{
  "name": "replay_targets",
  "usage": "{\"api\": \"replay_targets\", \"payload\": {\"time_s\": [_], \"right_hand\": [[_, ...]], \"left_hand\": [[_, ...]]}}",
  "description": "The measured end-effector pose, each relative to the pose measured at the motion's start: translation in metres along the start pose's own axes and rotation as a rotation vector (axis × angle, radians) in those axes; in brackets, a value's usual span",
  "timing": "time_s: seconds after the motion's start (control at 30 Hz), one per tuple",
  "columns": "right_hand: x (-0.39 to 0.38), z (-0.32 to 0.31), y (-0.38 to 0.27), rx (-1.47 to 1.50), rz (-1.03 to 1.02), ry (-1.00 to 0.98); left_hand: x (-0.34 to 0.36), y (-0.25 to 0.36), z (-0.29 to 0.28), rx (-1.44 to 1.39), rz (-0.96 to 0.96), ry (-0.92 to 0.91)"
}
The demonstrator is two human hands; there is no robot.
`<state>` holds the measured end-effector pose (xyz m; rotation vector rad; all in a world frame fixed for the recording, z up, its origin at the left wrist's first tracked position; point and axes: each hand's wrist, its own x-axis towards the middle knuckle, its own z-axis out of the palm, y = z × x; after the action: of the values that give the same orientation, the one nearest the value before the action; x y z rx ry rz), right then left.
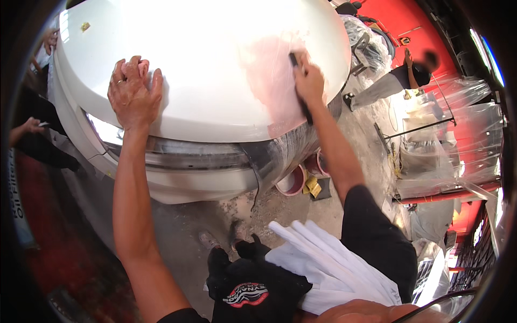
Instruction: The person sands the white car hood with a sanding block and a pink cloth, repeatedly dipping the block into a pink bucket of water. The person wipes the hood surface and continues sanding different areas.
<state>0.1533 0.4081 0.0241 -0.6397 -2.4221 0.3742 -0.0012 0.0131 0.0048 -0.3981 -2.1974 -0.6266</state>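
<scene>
A white car hood (pixel 194 81) spreads in front of me, with a dull pinkish filler patch (pixel 264 70) on its right part. My right hand (pixel 311 81) is closed round a long, narrow black sanding block (pixel 294 59), which lies against the hood at the patch's right side; part of it is hidden by the fingers. On the hood's left part rests my left hand (pixel 134 97), its fingers bent over a small pink crumpled piece (pixel 143 67). Whether that piece is cloth or sponge I cannot tell. Clear plastic sheeting (pixel 291 153) hangs over the car's front right corner.
Below the car's corner stand round tubs (pixel 292 182) beside a yellow cloth (pixel 312 186). A white towel (pixel 334 264) hangs over my front. Other people's hands (pixel 32 125) show at far left; another person (pixel 412 72) is at far right, near plastic-covered things and a metal stand (pixel 420 129).
</scene>
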Motion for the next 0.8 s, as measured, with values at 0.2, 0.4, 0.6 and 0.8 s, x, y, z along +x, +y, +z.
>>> {"api": "replay_targets", "payload": {"time_s": [0.2, 0.4, 0.6, 0.8], "right_hand": [[-0.106, 0.022, -0.036, 0.020, -0.295, 0.183], [-0.066, 0.029, -0.038, 0.073, -0.075, -0.016], [-0.071, 0.019, -0.054, 0.022, -0.207, 0.129], [-0.107, 0.025, -0.062, 0.099, -0.239, 0.084]], "left_hand": [[-0.006, -0.005, 0.001, 0.040, -0.011, 0.019], [-0.007, -0.013, 0.000, 0.018, -0.010, 0.006], [-0.001, 0.000, -0.003, -0.010, -0.019, -0.002], [-0.004, -0.012, -0.003, 0.044, -0.018, -0.016]]}}
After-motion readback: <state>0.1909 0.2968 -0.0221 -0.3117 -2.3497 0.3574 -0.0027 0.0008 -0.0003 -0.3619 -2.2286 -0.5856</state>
